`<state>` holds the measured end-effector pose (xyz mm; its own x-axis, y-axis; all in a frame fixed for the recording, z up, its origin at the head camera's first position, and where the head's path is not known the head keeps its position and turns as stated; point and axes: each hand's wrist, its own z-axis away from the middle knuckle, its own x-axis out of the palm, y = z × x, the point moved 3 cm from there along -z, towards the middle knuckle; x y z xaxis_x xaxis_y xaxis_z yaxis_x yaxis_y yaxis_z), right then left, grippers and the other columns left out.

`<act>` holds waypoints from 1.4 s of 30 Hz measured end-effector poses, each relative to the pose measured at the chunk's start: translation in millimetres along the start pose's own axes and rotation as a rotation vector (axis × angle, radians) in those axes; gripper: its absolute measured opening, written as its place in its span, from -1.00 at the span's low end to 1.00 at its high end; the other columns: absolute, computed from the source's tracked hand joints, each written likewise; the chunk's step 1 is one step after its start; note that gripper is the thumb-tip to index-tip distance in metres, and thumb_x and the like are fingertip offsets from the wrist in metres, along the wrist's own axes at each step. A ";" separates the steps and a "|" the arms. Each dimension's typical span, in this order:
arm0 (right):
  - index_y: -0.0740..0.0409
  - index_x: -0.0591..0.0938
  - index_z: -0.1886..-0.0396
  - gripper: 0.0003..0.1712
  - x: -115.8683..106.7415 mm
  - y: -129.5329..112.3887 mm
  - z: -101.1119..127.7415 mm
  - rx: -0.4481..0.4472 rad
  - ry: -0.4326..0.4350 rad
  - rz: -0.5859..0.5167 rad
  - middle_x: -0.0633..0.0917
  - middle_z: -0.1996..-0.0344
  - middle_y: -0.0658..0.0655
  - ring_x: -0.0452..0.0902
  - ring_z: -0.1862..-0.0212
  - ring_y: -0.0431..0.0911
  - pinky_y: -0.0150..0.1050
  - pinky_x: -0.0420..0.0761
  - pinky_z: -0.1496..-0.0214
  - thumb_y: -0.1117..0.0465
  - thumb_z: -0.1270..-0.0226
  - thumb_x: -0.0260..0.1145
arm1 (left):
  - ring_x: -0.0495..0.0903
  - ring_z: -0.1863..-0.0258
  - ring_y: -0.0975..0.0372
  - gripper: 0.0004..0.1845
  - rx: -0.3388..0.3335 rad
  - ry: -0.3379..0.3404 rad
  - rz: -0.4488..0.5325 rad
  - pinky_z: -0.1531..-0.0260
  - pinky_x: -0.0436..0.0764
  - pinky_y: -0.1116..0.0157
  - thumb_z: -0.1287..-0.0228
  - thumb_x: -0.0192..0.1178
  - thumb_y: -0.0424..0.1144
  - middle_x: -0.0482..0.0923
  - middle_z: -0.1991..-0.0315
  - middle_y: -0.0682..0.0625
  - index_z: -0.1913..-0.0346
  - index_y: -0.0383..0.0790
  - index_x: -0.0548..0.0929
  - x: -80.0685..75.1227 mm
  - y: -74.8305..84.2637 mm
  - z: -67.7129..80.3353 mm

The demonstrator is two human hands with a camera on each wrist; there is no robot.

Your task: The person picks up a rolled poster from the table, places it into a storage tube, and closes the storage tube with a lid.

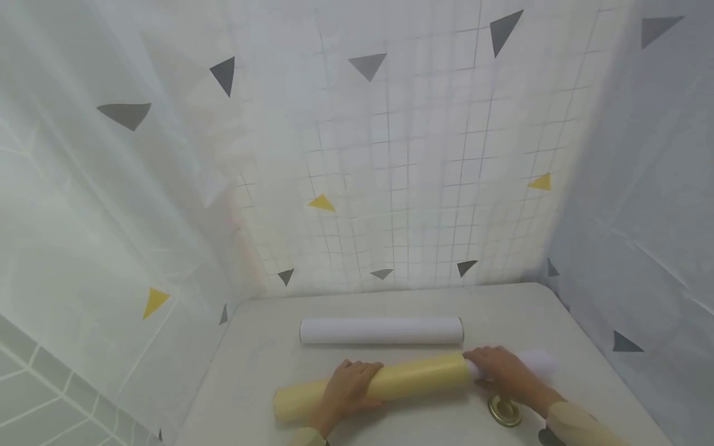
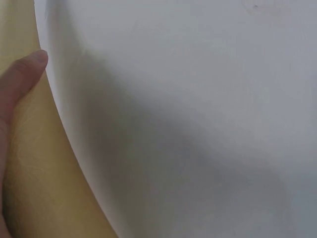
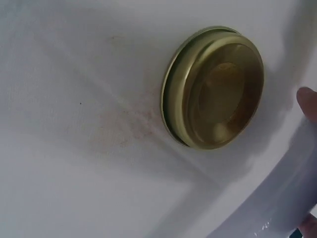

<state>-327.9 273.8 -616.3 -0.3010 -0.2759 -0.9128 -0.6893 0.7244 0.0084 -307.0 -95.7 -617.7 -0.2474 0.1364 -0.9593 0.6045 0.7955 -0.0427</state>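
Observation:
A pale yellow roll (image 1: 413, 379) lies across the white table (image 1: 262, 365), near its front edge. My left hand (image 1: 347, 389) lies over the roll left of its middle, fingers curled over the top; in the left wrist view the thumb (image 2: 20, 79) presses the yellow roll (image 2: 44, 188). My right hand (image 1: 499, 368) grips the roll's right end, where a blurred white piece (image 1: 538, 359) sticks out. In the right wrist view only a fingertip (image 3: 308, 101) shows at the edge.
A white roll (image 1: 381, 331) lies parallel behind the yellow one. A round brass cap (image 1: 504, 410) sits on the table under my right wrist, close up as the brass cap (image 3: 214, 88). Translucent curtains with triangles (image 1: 390, 155) wall in the table on three sides.

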 end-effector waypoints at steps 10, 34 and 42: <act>0.04 0.64 -0.12 -0.20 0.0 18.7 18.2 0.208 -0.089 0.041 0.74 -0.02 0.06 0.62 -0.08 0.08 0.40 0.49 -0.15 -0.02 0.22 0.70 | 0.71 0.08 0.38 -0.19 0.003 0.015 0.000 0.07 0.56 0.38 0.00 0.41 0.40 0.77 -0.03 0.22 -0.28 0.07 0.55 -0.4 0.8 1.7; 0.10 0.64 0.08 -0.40 -5.2 20.5 22.8 0.388 -0.124 0.157 0.74 0.08 0.14 0.65 0.04 0.11 0.20 0.58 0.10 0.12 0.18 0.69 | 0.72 0.09 0.35 -0.17 -0.009 0.051 -0.001 0.10 0.56 0.37 0.06 0.43 0.42 0.78 -0.03 0.21 -0.26 0.06 0.58 -2.1 -1.4 6.2; 0.07 0.66 0.10 -0.40 -8.3 13.4 17.1 0.380 -0.100 0.139 0.75 0.07 0.13 0.64 -0.01 0.10 0.20 0.60 0.01 0.15 0.21 0.71 | 0.71 0.06 0.36 -0.15 -0.022 0.017 -0.013 0.07 0.57 0.36 0.06 0.44 0.42 0.76 -0.06 0.22 -0.28 0.08 0.55 -1.1 0.4 5.6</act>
<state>-323.4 296.6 -615.6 -0.2953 -0.1099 -0.9491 -0.3491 0.9371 0.0001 -302.2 -98.9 -618.2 -0.2680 0.1358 -0.9538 0.5846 0.8098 -0.0490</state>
